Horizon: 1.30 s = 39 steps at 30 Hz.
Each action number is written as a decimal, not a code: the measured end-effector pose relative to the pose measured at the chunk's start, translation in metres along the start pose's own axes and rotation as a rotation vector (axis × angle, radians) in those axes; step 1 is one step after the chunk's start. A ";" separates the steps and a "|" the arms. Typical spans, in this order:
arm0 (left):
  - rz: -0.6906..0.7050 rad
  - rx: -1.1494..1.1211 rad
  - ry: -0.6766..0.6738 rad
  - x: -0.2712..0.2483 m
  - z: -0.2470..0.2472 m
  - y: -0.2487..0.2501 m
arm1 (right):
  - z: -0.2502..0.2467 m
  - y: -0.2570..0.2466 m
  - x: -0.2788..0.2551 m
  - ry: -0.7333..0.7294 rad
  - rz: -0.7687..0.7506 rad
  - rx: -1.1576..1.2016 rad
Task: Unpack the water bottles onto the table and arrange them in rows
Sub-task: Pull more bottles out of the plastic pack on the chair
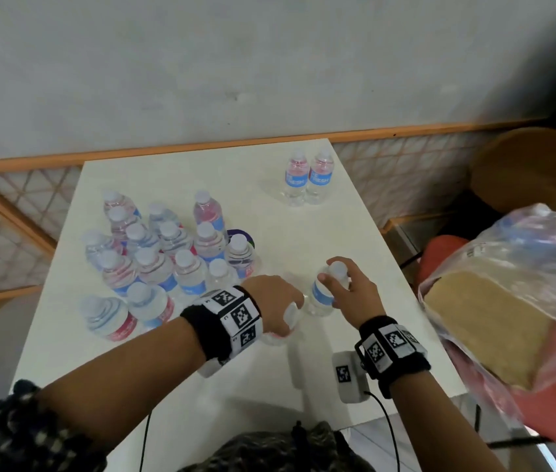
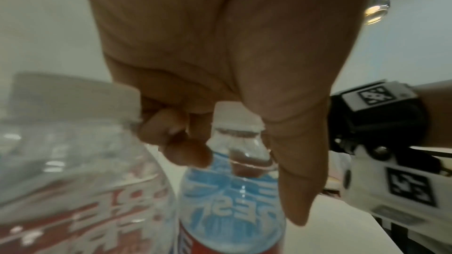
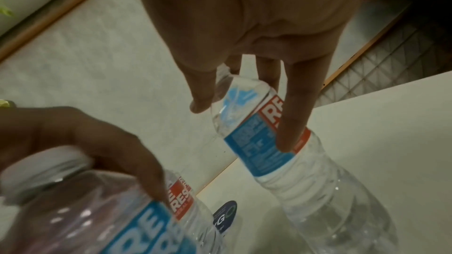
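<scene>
Head view, white desk (image 1: 303,233). Left hand (image 1: 274,303) at about 6 o'clock on the desk, fingers curled over the top of a bottle (image 1: 285,323); white cap shows beside the knuckles. Left wrist view confirms the grip: fingertips (image 2: 181,142) tucked at the neck of the near bottle (image 2: 73,171).

Right hand (image 1: 351,289) just to the 3 o'clock side of the left, thumb and fingers wrapped around the neck and shoulder of a second bottle (image 1: 322,294), blue label toward the camera. Right wrist view: this second bottle (image 3: 281,142) is tilted; cannot tell if its base is on the desk. The two held bottles sit just beside each other.

Cluster (image 1: 164,253) of capped bottles at 9 o'clock, crowded, some touching, rows not clean. Pair (image 1: 308,178) of bottles upright and touching at 1 o'clock near the far edge, well apart from the cluster.

Plastic bag (image 1: 508,294) off the desk at 3 o'clock.
</scene>
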<state>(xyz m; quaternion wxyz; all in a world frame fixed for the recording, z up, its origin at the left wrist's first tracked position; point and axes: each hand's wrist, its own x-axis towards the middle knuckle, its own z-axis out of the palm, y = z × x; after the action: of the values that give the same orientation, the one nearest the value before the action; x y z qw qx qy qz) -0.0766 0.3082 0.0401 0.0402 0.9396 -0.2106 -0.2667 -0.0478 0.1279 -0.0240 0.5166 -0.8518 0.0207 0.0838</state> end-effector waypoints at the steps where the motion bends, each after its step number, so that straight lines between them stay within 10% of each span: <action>1: 0.010 0.009 -0.001 -0.006 0.003 -0.002 | 0.004 -0.001 0.002 -0.010 0.005 0.001; 11: 0.278 0.253 0.113 -0.029 0.021 -0.022 | 0.025 0.001 0.002 -0.100 0.178 -0.018; 18: 0.230 -0.181 0.152 -0.023 -0.001 -0.072 | 0.033 0.026 -0.017 -0.475 0.544 -0.249; 24: 0.048 -0.053 0.249 -0.016 -0.024 -0.094 | 0.060 0.011 -0.029 -0.782 0.308 -0.118; 39: 0.066 -0.131 0.083 -0.034 -0.026 -0.102 | 0.117 -0.011 -0.031 -0.941 0.035 -0.318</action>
<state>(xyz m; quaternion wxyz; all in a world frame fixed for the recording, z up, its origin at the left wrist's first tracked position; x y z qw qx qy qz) -0.0510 0.4142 0.0598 0.1191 0.9378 -0.2215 -0.2393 -0.0912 0.2344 -0.0620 0.3320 -0.7893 -0.2138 0.4701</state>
